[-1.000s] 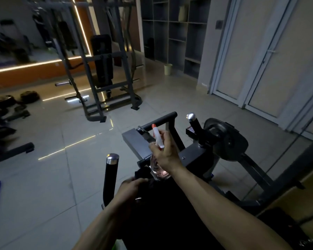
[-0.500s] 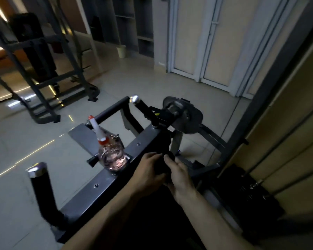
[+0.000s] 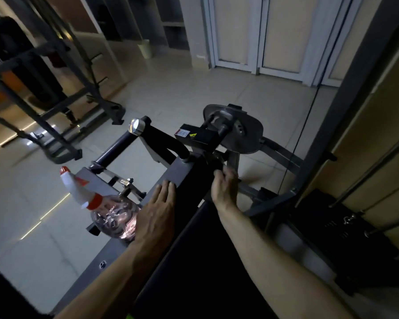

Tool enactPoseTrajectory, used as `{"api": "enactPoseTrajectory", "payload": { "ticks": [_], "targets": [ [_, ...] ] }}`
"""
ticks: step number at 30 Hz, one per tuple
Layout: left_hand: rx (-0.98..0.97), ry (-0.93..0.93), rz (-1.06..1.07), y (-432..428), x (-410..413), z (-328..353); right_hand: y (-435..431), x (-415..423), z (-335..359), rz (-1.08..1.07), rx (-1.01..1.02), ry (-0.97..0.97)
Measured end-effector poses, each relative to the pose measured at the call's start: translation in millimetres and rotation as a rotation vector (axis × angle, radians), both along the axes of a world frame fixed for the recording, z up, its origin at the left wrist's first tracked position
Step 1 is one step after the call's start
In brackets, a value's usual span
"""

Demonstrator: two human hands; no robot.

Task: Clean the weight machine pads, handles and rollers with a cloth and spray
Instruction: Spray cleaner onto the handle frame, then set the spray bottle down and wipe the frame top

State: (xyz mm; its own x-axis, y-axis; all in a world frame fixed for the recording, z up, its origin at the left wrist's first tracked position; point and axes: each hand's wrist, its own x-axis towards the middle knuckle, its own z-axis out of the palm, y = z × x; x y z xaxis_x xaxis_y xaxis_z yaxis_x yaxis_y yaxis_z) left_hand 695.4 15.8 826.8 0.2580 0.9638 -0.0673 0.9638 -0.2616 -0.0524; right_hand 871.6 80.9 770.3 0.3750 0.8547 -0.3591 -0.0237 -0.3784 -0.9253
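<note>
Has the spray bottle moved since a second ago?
Yes. The spray bottle went from the right hand, raised above the grey frame, down onto that frame beside the left hand.

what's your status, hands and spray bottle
Left grip flat, fingers straight, on grey frame. Right grip curled at far end of pad, cloth not visible. Spray bottle parked beside left grip. Nothing in the way.

We look into a dim room with a pale, glossy tiled floor [image 3: 194, 93] mirroring thin strips of light [image 3: 55, 206], white-framed double doors [image 3: 258, 33] opposite, open shelving [image 3: 173, 24] beside them, a small pale bin [image 3: 145, 48] below, and a dark steel rack [image 3: 65, 155] at left.
</note>
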Motion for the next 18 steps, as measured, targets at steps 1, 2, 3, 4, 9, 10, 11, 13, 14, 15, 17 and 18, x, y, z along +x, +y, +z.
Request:
{"api": "enactPoseTrajectory", "payload": {
  "ticks": [1,2,3,4,9,10,11,13,14,15,17,18],
  "targets": [
    [0.002,-0.006,-0.002,-0.5,-1.5,-1.2,-5.8,-9.9,-7.6,0.125,0.077,-0.1],
    [0.011,-0.008,0.006,1.0,-2.3,-3.3,-10.7,-18.5,-15.6,0.226,0.145,-0.186],
    [0.021,-0.011,0.018,-1.8,0.8,-2.4,-19.1,-20.2,-22.4,0.278,0.198,-0.236],
    [0.021,-0.006,0.035,-3.1,2.8,-3.3,-22.7,-18.9,-30.6,0.284,0.263,-0.283],
    [-0.017,-0.014,0.07,-3.4,5.2,-7.8,12.9,-5.3,-46.4,0.002,0.221,-0.127],
    [-0.012,-0.003,0.073,-3.8,5.4,-8.1,12.0,-12.6,-39.9,-0.053,0.175,-0.107],
    [-0.006,0.013,0.084,-4.9,6.3,-8.4,4.2,-24.1,-38.2,-0.085,0.153,-0.121],
    [0.008,0.043,0.105,-4.0,9.6,-8.2,-25.5,-46.1,-31.1,-0.086,0.168,-0.202],
    [0.004,0.053,0.11,-3.9,9.6,-8.2,-46.5,-57.6,-29.2,-0.049,0.219,-0.245],
    [-0.006,0.062,0.103,-3.1,9.4,-8.3,-67.5,-66.4,-27.3,-0.006,0.301,-0.266],
    [-0.007,0.07,0.076,-3.1,7.1,-7.7,-100.1,-73.3,-25.2,0.053,0.406,-0.31],
    [-0.008,0.068,0.069,-4.2,7.4,-5.2,-98.5,-68.2,-27.6,0.029,0.43,-0.286]
  ]
}}
